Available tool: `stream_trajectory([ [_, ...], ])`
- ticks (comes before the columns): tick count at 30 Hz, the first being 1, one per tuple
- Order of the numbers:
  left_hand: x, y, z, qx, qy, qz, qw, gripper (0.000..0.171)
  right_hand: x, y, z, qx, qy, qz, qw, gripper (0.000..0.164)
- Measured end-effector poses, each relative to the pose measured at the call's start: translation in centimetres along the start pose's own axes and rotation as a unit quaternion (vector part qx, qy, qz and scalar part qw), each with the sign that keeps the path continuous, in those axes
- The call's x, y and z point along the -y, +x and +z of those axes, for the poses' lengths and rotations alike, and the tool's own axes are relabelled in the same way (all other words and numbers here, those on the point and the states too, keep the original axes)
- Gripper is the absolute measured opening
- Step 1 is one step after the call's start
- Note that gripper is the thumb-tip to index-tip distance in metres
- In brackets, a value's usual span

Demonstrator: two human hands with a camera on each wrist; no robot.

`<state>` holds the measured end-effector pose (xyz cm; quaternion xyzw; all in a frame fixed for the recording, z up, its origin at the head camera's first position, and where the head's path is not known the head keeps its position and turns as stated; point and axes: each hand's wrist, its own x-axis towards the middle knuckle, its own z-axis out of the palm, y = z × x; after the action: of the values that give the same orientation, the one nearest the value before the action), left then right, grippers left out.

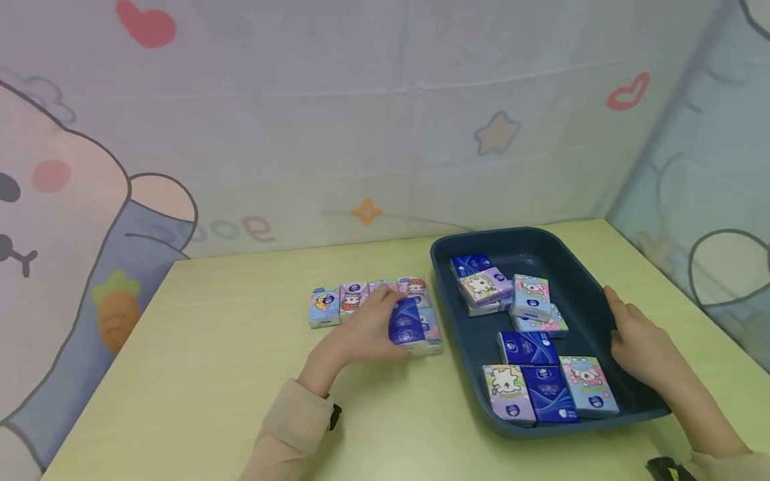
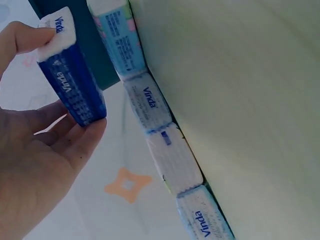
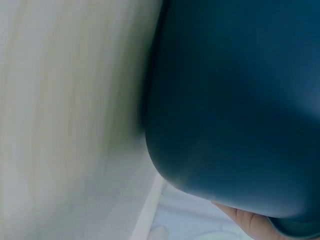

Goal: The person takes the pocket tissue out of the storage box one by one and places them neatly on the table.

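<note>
My left hand pinches a dark blue tissue pack between thumb and fingers. The left wrist view shows the thumb on the pack's white end, with the fingertips at its opposite end. Beside and behind it stands a row of pastel tissue packs with cartoon prints, partly covered by the hand. To the right is a dark teal tray. My right hand grips its right rim; in the right wrist view the tray's outer wall hides most of that hand.
Inside the tray lie several tissue packs, among them a blue one, a pink one and a lilac one in a loose pile. A printed cloth hangs behind the pale yellow-green table.
</note>
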<state>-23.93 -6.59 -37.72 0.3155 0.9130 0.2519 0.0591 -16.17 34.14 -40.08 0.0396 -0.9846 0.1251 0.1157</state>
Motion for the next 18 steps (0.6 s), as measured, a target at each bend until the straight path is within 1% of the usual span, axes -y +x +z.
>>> stream_trajectory([
  [5,0.7,-0.1,-0.1,0.003,0.026,-0.018,0.9995,0.088,0.0,0.0,0.0,-0.003,-0.002,-0.001,1.0,0.07],
  [12,1.3,-0.1,0.0,0.016,0.053,-0.014,0.9983,0.083,-0.1,-0.1,0.0,0.0,-0.001,-0.002,1.0,0.07],
  [18,1.5,-0.2,-0.1,0.023,0.063,-0.022,0.9975,0.084,-0.1,0.1,0.1,0.003,0.003,-0.004,1.0,0.069],
])
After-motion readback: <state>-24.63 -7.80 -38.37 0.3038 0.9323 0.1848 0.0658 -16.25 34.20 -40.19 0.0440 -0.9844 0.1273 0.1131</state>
